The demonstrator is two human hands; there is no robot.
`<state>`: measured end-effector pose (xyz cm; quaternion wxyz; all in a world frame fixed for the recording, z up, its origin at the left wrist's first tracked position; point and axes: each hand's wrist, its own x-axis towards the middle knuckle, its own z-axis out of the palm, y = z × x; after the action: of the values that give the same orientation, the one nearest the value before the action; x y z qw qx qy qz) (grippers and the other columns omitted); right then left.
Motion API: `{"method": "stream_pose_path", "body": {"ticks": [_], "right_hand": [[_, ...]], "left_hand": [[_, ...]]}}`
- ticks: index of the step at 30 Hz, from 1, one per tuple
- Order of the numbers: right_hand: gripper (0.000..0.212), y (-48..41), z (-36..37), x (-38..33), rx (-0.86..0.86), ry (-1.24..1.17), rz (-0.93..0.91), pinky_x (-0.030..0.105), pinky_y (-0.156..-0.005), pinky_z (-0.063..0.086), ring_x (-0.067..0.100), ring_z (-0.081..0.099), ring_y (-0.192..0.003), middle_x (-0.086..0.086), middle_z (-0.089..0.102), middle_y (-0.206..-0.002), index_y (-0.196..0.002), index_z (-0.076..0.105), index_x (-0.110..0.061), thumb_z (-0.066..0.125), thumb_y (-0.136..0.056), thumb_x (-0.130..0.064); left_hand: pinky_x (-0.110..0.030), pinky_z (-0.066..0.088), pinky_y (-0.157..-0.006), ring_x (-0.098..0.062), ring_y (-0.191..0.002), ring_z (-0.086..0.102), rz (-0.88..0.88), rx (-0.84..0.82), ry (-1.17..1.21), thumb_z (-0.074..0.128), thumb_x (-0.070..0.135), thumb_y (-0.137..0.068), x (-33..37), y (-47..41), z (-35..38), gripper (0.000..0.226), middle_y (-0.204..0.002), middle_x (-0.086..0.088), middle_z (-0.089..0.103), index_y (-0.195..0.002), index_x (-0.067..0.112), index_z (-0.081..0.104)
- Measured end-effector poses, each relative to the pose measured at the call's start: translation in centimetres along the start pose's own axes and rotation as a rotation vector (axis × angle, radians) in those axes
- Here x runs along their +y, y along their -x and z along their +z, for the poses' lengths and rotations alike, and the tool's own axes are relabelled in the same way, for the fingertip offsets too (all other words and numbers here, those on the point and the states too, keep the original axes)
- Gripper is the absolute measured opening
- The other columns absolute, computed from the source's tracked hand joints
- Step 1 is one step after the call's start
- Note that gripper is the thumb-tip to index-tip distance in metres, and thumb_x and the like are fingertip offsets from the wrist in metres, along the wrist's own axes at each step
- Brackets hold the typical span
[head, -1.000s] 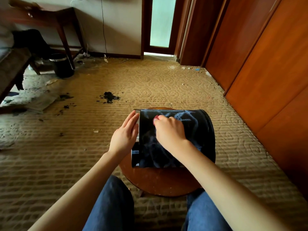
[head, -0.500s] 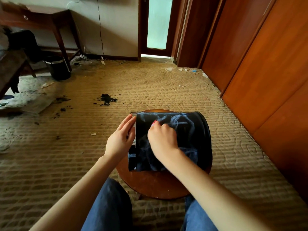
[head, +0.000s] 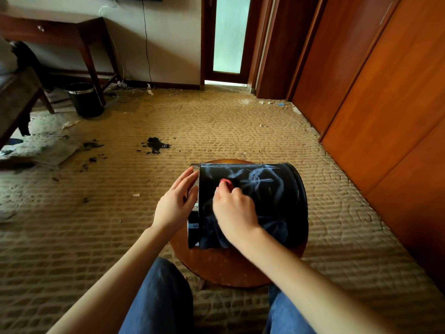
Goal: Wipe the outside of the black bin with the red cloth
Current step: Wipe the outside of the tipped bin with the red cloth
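Black bin (head: 277, 201) is lying sideways, straight-fingered left hand (head: 174, 206) bracing its rim against the push of right hand (head: 234, 210) (clutching red cloth (head: 225, 182)).

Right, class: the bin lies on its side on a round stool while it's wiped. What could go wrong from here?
1. The black bin lies on its curved side on the stool, steadied by the flat left hand at its rim; a hard push might roll it off.
2. Little of the red cloth shows past the right hand, so pale smears may just spread.
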<state>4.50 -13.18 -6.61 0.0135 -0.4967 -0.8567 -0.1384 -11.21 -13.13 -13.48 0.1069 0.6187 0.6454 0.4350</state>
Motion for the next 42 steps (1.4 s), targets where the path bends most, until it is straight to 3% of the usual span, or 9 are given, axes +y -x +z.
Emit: {"method": "stream_pose_path", "body": {"ticks": [4, 9, 12, 18, 24, 29, 33, 38, 42], "right_hand": [[0.032, -0.6, 0.4, 4.4, 0.017, -0.301, 0.093, 0.034, -0.079, 0.052, 0.027, 0.062, -0.104, -0.004, 0.058, -0.129, -0.118, 0.062, -0.018, 0.047, -0.09, -0.011], [0.039, 0.2, -0.5, 0.7, 0.058, -0.491, 0.061, 0.037, -0.089, 0.05, 0.027, 0.059, -0.113, 0.001, 0.054, -0.135, -0.129, 0.054, -0.015, 0.046, -0.091, -0.013], [0.042, 0.2, -0.3, -0.2, 0.041, -0.478, -0.036, 0.04, -0.089, 0.051, 0.029, 0.058, -0.113, 0.002, 0.049, -0.142, -0.134, 0.051, -0.015, 0.045, -0.093, -0.012], [0.025, -1.1, -0.6, 2.4, 0.036, -0.402, 0.184, 0.03, -0.072, 0.045, 0.028, 0.061, -0.102, -0.002, 0.062, -0.116, -0.111, 0.06, -0.016, 0.046, -0.091, -0.012], [0.032, -0.8, -1.4, 0.8, -0.006, -0.549, 0.069, 0.034, -0.079, 0.049, 0.028, 0.061, -0.105, -0.003, 0.064, -0.12, -0.115, 0.063, -0.021, 0.046, -0.09, -0.012], [0.031, -1.1, -1.3, 3.4, -0.018, -0.581, 0.254, 0.028, -0.066, 0.042, 0.028, 0.062, -0.095, 0.002, 0.068, -0.101, -0.11, 0.066, -0.023, 0.048, -0.087, -0.012], [0.019, -1.3, -1.6, 0.7, -0.038, -0.631, 0.11, 0.033, -0.065, 0.048, 0.032, 0.062, -0.088, 0.004, 0.068, -0.093, -0.095, 0.063, -0.019, 0.048, -0.084, -0.015], [0.036, -1.4, -1.7, 0.7, -0.072, -0.578, 0.054, 0.035, -0.084, 0.05, 0.027, 0.06, -0.107, -0.002, 0.062, -0.126, -0.123, 0.06, -0.021, 0.048, -0.089, -0.017], [0.034, -1.1, -1.8, 3.5, -0.077, -0.514, 0.191, 0.033, -0.082, 0.048, 0.026, 0.06, -0.108, -0.001, 0.064, -0.122, -0.122, 0.061, -0.022, 0.048, -0.09, -0.017]], "left_hand": [[-0.02, 0.038, -0.093, 0.023, -0.113, 0.028, -0.032, 0.0, 0.035, 0.049, 0.028, -0.099, 0.1, 0.1, 0.2, 0.041, -0.15, 0.015, 0.037, -0.14, 0.027, 0.048], [-0.019, 0.037, -0.092, 0.026, -0.111, 0.027, -0.037, 0.004, 0.034, 0.049, 0.025, -0.098, 0.2, 0.0, 0.3, 0.041, -0.151, 0.013, 0.037, -0.14, 0.025, 0.048], [-0.019, 0.037, -0.092, 0.024, -0.113, 0.027, -0.029, 0.001, 0.015, 0.05, 0.026, -0.098, 0.0, 0.0, 0.3, 0.042, -0.151, 0.013, 0.037, -0.14, 0.026, 0.048], [-0.021, 0.038, -0.091, 0.025, -0.105, 0.031, -0.034, 0.016, 0.038, 0.049, 0.025, -0.099, 0.1, -0.2, 0.4, 0.04, -0.15, 0.013, 0.038, -0.139, 0.024, 0.05], [-0.022, 0.038, -0.092, 0.023, -0.11, 0.03, -0.021, 0.009, 0.038, 0.05, 0.025, -0.098, 0.0, -0.1, 0.3, 0.04, -0.15, 0.014, 0.037, -0.139, 0.025, 0.049], [-0.02, 0.038, -0.095, 0.021, -0.116, 0.03, -0.037, 0.026, 0.066, 0.049, 0.025, -0.099, 0.0, -0.2, 0.6, 0.039, -0.149, 0.015, 0.038, -0.138, 0.024, 0.051], [-0.018, 0.036, -0.092, 0.024, -0.115, 0.028, -0.041, 0.016, 0.053, 0.049, 0.024, -0.099, -0.1, -0.3, 0.6, 0.04, -0.149, 0.016, 0.037, -0.138, 0.024, 0.05], [-0.016, 0.036, -0.093, 0.021, -0.12, 0.03, -0.014, 0.028, 0.065, 0.05, 0.023, -0.098, -0.3, -0.4, 0.7, 0.039, -0.149, 0.015, 0.038, -0.137, 0.024, 0.051], [-0.017, 0.037, -0.093, 0.02, -0.118, 0.03, -0.019, 0.03, 0.071, 0.048, 0.024, -0.099, -0.3, -0.6, 0.8, 0.039, -0.15, 0.013, 0.038, -0.138, 0.024, 0.05]]}}
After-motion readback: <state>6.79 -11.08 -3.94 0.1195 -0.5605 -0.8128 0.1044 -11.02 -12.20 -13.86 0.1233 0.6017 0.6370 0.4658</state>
